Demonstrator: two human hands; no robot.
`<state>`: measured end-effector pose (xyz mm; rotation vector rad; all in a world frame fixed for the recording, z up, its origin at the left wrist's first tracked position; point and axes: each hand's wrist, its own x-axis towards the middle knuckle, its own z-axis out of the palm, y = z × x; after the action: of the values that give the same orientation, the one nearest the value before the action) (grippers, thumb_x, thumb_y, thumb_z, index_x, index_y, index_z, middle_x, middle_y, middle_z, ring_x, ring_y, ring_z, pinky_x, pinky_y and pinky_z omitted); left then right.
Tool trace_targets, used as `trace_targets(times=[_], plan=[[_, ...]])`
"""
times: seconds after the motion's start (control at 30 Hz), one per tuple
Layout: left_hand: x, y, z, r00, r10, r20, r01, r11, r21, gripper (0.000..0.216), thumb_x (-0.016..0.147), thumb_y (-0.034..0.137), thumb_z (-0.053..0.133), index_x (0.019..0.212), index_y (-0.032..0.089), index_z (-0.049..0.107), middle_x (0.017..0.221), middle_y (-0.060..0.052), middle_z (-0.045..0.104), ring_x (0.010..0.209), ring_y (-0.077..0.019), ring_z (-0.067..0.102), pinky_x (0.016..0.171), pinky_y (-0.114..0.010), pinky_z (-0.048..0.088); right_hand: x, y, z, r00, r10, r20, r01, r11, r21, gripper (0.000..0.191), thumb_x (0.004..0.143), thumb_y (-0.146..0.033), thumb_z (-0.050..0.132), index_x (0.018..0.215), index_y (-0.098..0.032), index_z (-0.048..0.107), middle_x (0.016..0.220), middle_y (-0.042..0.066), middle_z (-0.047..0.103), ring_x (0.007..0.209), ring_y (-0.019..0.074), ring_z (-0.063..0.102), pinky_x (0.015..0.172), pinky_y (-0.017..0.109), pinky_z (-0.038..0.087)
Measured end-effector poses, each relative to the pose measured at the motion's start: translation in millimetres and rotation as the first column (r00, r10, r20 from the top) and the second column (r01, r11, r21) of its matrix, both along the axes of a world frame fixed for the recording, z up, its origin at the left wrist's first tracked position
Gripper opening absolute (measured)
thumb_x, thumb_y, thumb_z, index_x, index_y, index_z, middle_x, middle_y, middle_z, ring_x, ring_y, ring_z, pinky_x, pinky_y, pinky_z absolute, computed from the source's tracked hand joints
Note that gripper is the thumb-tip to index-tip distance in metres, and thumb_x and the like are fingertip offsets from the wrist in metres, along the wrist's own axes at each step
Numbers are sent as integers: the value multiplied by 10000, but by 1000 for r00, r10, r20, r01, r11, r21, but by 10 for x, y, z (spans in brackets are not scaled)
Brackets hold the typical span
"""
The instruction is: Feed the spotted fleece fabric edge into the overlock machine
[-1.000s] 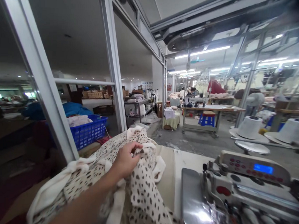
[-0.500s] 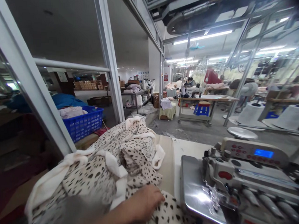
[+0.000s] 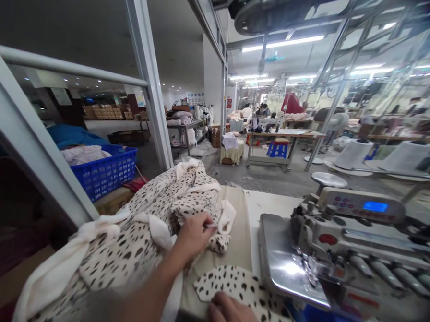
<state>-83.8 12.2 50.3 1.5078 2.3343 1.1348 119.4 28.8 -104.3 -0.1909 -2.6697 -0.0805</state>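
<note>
A heap of cream fabric with black spots and fluffy white edging (image 3: 134, 253) lies before me on the left. My left hand (image 3: 197, 232) reaches into its right side, fingers pinched on a fold of the spotted fabric. Nearer to me, a separate spotted fabric piece (image 3: 237, 280) with a rounded edge lies beside the sewing machine. My right hand (image 3: 234, 316) is on this piece with its fingers curled against it; the fingertips are partly hidden.
An overlock sewing machine (image 3: 340, 249) with a lit display and a metal plate (image 3: 278, 255) stands to the right. Beyond the heap at left are a metal frame post (image 3: 150, 80) and a blue basket (image 3: 109, 172). A round stool (image 3: 329, 179) stands behind the machine.
My left hand has moved up and away from the near fabric piece to the heap. My right hand has come into fuller view on the near piece. The view has shifted slightly.
</note>
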Motion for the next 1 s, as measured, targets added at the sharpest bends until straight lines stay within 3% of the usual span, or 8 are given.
trace_targets(times=[0.17,0.33,0.37,0.47,0.6,0.7,0.83,1.0], plan=[[-154,-62,209,989,94,114,-107,987,117,166,775,359,731,879,230,738,821,14,729,781,-180,627,746,-272,450,-606,-218,-47,990,-131,-47,127,989,-80,235,626,-30,684,795,-192,701,777,79,777,510,260,725,325,289,349],[-236,-113,198,971,-21,238,-5,994,111,298,736,517,775,791,225,752,682,19,679,674,-171,585,629,-258,417,-211,11,-70,939,-328,-105,287,914,-287,126,823,-145,587,839,-241,669,736,8,758,578,174,722,494,217,491],[-209,-111,194,964,-66,259,40,994,106,303,743,530,770,779,229,759,698,11,690,686,-174,594,639,-261,424,-64,62,-14,915,-381,-132,306,868,-391,179,913,-183,507,860,-238,669,707,-2,748,610,157,721,560,202,521],[8,-87,204,917,-265,297,250,964,88,291,787,523,743,725,241,770,757,-17,713,764,-192,636,732,-282,464,342,197,235,743,-647,-172,176,437,-882,460,993,-551,467,849,-191,715,734,61,769,686,212,721,642,268,559],[485,-29,201,818,-447,362,484,875,-13,250,836,505,721,766,282,808,836,-19,701,831,-179,637,799,-276,455,651,328,568,650,-750,-122,-90,83,-992,609,737,-726,744,913,-146,800,845,114,832,830,317,746,784,390,573],[796,27,126,758,-455,466,560,821,-110,142,760,421,784,845,315,825,870,3,704,853,-177,629,795,-263,448,744,376,717,673,-732,-106,-139,15,-990,607,687,-722,791,881,-147,820,811,111,834,806,323,739,763,402,561],[1020,145,-17,748,-359,558,539,820,-194,480,489,315,949,941,278,789,828,46,701,803,-168,621,705,-242,440,801,402,770,735,-665,-137,-190,-7,-982,519,749,-644,793,895,-147,819,806,93,816,796,286,711,745,366,527],[1096,293,-77,810,-360,463,508,825,-248,537,464,318,965,938,246,726,739,88,645,678,-124,547,596,-241,375,851,408,741,774,-607,-179,-288,-87,-954,440,787,-598,793,816,-159,788,693,25,719,664,177,577,664,295,436]])
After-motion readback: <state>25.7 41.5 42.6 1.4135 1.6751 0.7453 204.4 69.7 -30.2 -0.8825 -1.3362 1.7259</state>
